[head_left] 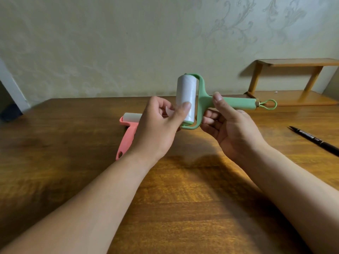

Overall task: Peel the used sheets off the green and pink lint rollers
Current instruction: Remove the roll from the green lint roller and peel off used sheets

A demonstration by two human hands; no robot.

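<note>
My right hand (229, 129) grips the handle of the green lint roller (236, 105) and holds it above the table, its white paper roll (186, 90) standing nearly upright. At the lower end of that roll my left hand (157, 125) pinches a small lifted corner of the white sheet (169, 111) between thumb and fingers. The pink lint roller (126, 136) lies flat on the wooden table (183, 198) behind my left hand, its white roll partly hidden by the hand.
A black pen (315, 140) lies on the table at the right. A low wooden shelf (293, 83) stands against the wall at the back right. A dark object (11, 112) sits at the far left edge.
</note>
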